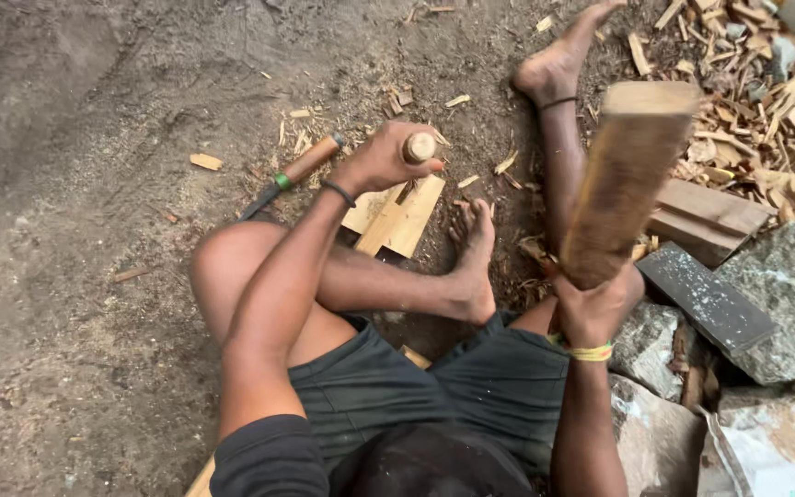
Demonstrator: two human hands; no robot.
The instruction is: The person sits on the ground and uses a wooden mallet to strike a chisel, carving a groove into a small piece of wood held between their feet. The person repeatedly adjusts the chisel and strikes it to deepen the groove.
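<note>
Seated woodworker, seen from above. The left hand (381, 161) is closed around a wooden-handled chisel (419, 147), held upright on a pale wood block (397, 216) lying on the dirt ground (94, 138) between the feet. The right hand (593, 308) grips a heavy wooden mallet (623, 184), raised at right. The block looks barely cut; most shaping seems left, though chips (747, 92) heaped far right suggest much carving done. A spare chisel (296, 172) lies left of the block.
</note>
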